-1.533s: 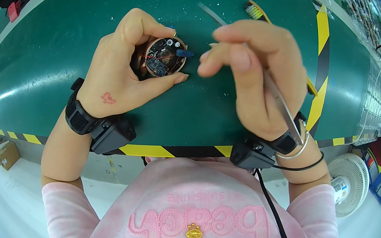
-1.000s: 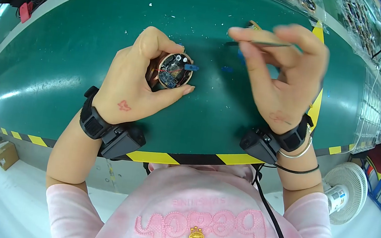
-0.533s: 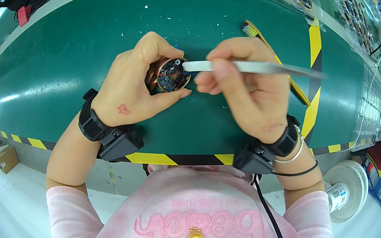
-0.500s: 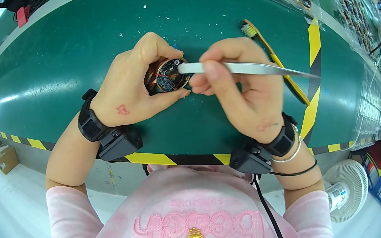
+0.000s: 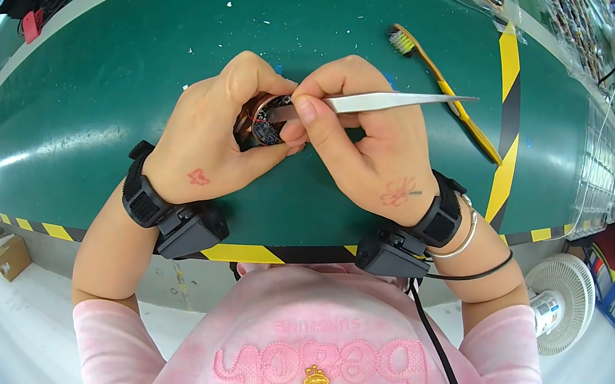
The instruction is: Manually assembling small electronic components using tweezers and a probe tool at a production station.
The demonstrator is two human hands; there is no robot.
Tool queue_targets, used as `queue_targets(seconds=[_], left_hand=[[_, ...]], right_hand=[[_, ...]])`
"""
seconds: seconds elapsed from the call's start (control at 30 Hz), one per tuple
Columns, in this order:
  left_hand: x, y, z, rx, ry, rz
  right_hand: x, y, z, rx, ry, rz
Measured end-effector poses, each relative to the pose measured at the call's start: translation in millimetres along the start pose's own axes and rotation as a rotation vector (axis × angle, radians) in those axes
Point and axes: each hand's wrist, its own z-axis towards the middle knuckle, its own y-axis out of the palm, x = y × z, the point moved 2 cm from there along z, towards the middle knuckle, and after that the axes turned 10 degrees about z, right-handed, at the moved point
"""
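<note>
Over the green table top point(image 5: 103, 77), my left hand point(image 5: 206, 127) is closed around a small round housing point(image 5: 263, 124). Its rim is copper-coloured, and a dark circuit board and a thin red wire show inside. My right hand point(image 5: 377, 147) pinches silver tweezers point(image 5: 395, 102) near their broad end. That broad end reaches over the circuit board, while the pointed tips stick out to the right. Fingers of my right hand come up against the housing's right side and partly hide it. Whether the tweezers touch the board, I cannot tell.
A yellow toothbrush point(image 5: 454, 102) lies to the right, beside yellow-black edge tape point(image 5: 503, 172). Small white crumbs dot the far table top. A clear tray point(image 5: 600, 178) stands at the right edge. A white fan point(image 5: 563, 303) is off the table at the lower right.
My right hand has moved left, bringing the tweezers' broad end further over the board and its fingers against the housing. My left hand has stayed nearly still.
</note>
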Motion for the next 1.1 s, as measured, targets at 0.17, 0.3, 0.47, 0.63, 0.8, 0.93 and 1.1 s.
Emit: queue_targets(seconds=[0.17, 0.3, 0.47, 0.63, 0.8, 0.93, 1.1], left_hand=[[-1.6, 1.9, -0.5, 0.033, 0.018, -0.014], [-0.5, 0.6, 0.1, 0.035, 0.002, -0.019], [-0.9, 0.7, -0.3, 0.011, 0.001, -0.005], [0.2, 2.4, -0.3, -0.001, -0.005, -0.018], [0.1, 2.9, -0.6, 0.014, -0.02, -0.044], [-2.3, 3.3, -1.6, 0.003, -0.01, -0.032], [0.9, 1.4, -0.2, -0.04, -0.041, -0.013]], right_hand=[[0.1, -2.4, 0.5, 0.069, -0.055, -0.053], [-3.6, -1.4, 1.3, 0.022, -0.207, -0.146], [0.2, 2.3, -0.4, 0.009, -0.112, -0.189], [-2.3, 2.5, 0.4, 0.041, -0.105, -0.282], [-3.1, 1.0, 0.9, 0.056, -0.144, -0.222], [-0.7, 3.1, 1.5, 0.029, -0.087, -0.271], [-2.8, -3.3, 0.7, 0.041, -0.307, -0.443]])
